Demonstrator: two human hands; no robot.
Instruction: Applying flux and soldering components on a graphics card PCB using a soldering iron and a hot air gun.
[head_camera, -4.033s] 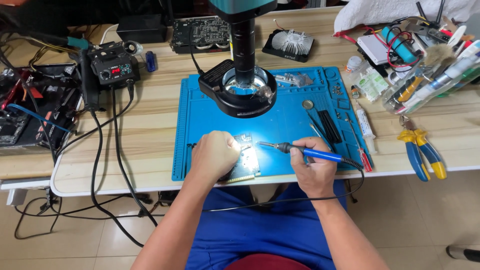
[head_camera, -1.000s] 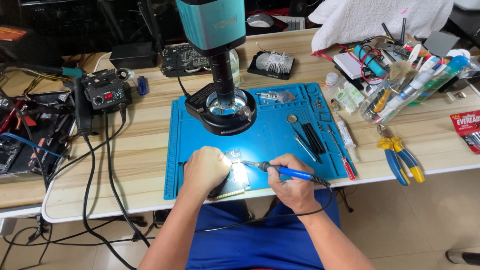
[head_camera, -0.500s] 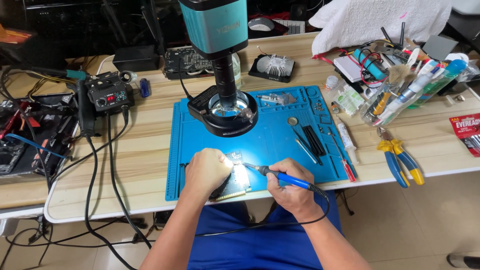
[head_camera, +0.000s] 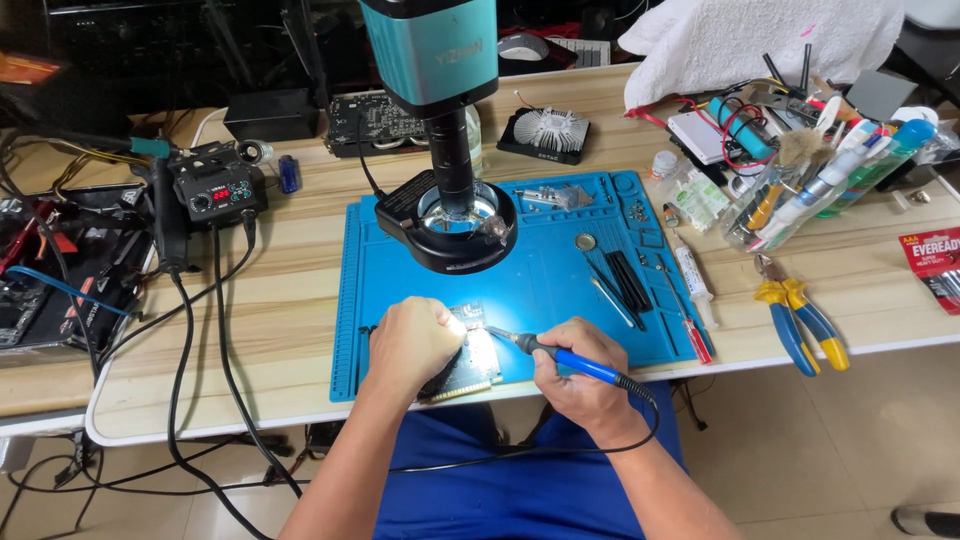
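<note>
1. The left hand (head_camera: 412, 340) is curled into a loose fist, its fingers pressed together and resting on a circuit board (head_camera: 470, 365); whether the fingertips pinch the board cannot be told.
2. The circuit board lies at the front edge of the blue mat (head_camera: 540, 270), near the front edge of the bench (head_camera: 280, 330), brightly lit at its middle.
3. The right hand (head_camera: 580, 375) has its fingers closed around the blue handle of a soldering iron (head_camera: 560, 357), held like a pen, with the tip on the lit part of the board.
4. The iron's black cord (head_camera: 560, 450) loops from the handle past the right wrist.
5. A microscope (head_camera: 445, 120) with a ring light stands at the back of the mat.
6. Yellow-and-blue pliers (head_camera: 800, 320) lie on the bench right of the mat.
7. A black soldering station (head_camera: 215, 190) sits near the bench's back left corner.
</note>
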